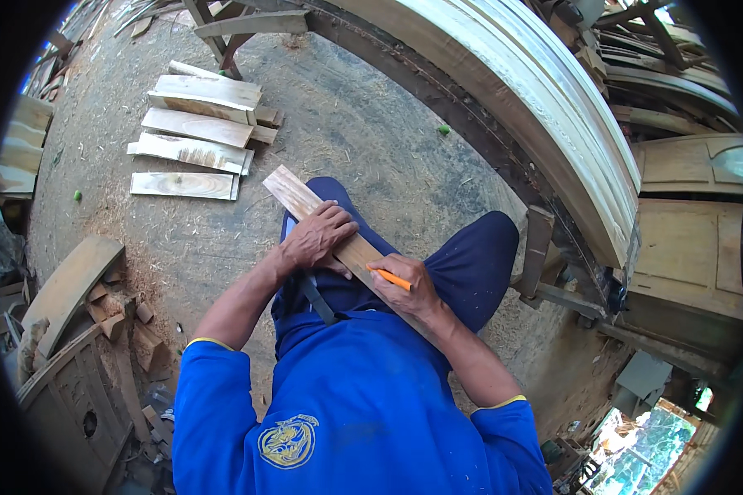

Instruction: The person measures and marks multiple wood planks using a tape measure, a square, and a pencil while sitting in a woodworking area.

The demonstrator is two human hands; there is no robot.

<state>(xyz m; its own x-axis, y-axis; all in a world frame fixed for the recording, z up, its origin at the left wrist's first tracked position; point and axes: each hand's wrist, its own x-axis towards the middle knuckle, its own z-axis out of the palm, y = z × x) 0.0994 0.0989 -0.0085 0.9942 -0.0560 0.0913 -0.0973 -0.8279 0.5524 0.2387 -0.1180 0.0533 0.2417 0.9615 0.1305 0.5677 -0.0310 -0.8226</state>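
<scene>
A narrow wooden board (357,254) lies slantwise across my lap, its far end pointing up and to the left. My left hand (320,237) is wrapped over the board's edges and holds it against my thigh. In my right hand (408,286) is a thick orange pencil (394,279), pinched between the fingers, with its tip end hidden at the board's face. The right hand rests on the board nearer my body. A dark flat bar (318,300) sticks out from under the board by my left wrist; its kind is unclear.
Several cut boards (191,125) lie in a row on the dusty floor ahead to the left. Long curved timbers (545,107) rest on a bench at the right. Wood offcuts (147,345) and a carved panel (78,404) stand at the left. A cabinet-like wooden panel (689,243) is far right.
</scene>
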